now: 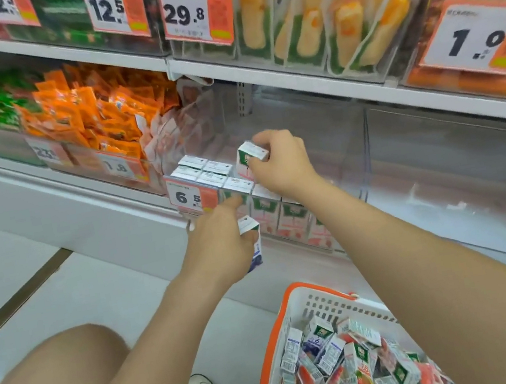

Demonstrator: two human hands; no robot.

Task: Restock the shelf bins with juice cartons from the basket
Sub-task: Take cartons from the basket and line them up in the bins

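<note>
supermarket aisle, white shelving: right hand (283,160) grip pinches a juice carton (251,155) over the carton rows in the clear shelf bin (339,157); left hand (217,248) grip holds a second carton (249,225) at the bin front; orange-rimmed basket (324,305) of cartons stands on the pale floor (44,293)

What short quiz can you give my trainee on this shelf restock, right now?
1. True or false: the right hand holds a carton over the bin.
2. The price tag on that bin reads: A) 6.5 B) 3.2 C) 9.9
3. Fill in: the left hand grips a second carton; the loose cartons lie in the ___.
Key: 1 true; 2 A; 3 basket.
</note>
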